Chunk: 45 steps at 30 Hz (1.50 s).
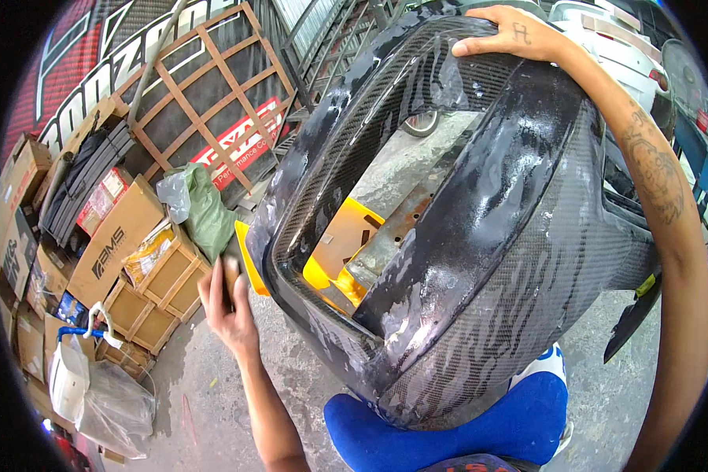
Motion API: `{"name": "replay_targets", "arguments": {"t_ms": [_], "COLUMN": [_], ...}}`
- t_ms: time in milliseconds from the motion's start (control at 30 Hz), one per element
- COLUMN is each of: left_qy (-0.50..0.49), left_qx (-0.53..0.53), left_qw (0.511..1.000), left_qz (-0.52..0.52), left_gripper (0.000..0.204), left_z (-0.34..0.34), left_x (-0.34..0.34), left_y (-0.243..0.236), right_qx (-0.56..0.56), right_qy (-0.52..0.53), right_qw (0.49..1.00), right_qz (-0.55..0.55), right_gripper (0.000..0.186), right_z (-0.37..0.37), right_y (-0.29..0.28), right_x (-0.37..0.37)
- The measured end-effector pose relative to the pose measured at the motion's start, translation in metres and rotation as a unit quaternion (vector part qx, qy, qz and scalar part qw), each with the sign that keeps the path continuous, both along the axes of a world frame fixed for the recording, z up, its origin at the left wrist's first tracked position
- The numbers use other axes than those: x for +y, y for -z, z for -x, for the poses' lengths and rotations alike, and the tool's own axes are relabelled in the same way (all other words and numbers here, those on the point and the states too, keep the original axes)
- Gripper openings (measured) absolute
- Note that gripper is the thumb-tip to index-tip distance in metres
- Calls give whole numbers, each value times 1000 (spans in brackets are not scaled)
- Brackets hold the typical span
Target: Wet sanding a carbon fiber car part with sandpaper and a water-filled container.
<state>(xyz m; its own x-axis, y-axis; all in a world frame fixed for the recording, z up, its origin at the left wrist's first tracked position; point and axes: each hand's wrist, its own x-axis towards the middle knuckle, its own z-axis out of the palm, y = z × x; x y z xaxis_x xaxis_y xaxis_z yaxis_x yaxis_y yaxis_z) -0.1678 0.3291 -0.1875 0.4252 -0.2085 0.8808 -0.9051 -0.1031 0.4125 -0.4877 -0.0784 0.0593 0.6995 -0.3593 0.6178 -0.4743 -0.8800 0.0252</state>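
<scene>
A large carbon-fibre car bumper (488, 212), its dark surface streaked with glossy and dull grey patches, stands tilted before me with a wide opening in it. My right hand (511, 35) lies over its far top edge, fingers stretched out and thumb apart. Left of the bumper's lower left corner is my left hand (230, 311), away from the surface. Its fingers are curled around something small and dark that I cannot make out, partly smeared by motion. A yellow panel (338, 244) shows through the opening.
Cardboard boxes (106, 236) and a wooden crate (153, 295) are stacked at the left, with a green plastic bag (204, 208). A wooden lattice (212, 86) leans behind. My blue-clad legs (456, 429) are below the bumper. A white car (613, 47) stands far right.
</scene>
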Motion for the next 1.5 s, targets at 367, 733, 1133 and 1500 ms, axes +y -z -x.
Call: {"name": "replay_targets", "arguments": {"t_ms": [367,733,1133,1500], "left_qy": [33,29,33,35], "left_qx": [-296,-289,-307,-306], "left_qw": [952,954,949,950], "left_qz": [-73,-74,-63,-53], "left_gripper": [53,48,48,49], "left_z": [47,61,68,61], "left_x": [-93,-111,-117,-108], "left_y": [-82,-94,-104,-86], "right_qx": [22,44,12,29], "right_qy": [-19,-19,-34,5], "right_qw": [994,994,994,995], "right_qz": [-102,-96,-99,-97], "right_gripper": [82,81,83,82], "right_z": [1,10,5,6], "right_y": [-3,-12,-9,-6], "right_x": [7,18,10,8]}}
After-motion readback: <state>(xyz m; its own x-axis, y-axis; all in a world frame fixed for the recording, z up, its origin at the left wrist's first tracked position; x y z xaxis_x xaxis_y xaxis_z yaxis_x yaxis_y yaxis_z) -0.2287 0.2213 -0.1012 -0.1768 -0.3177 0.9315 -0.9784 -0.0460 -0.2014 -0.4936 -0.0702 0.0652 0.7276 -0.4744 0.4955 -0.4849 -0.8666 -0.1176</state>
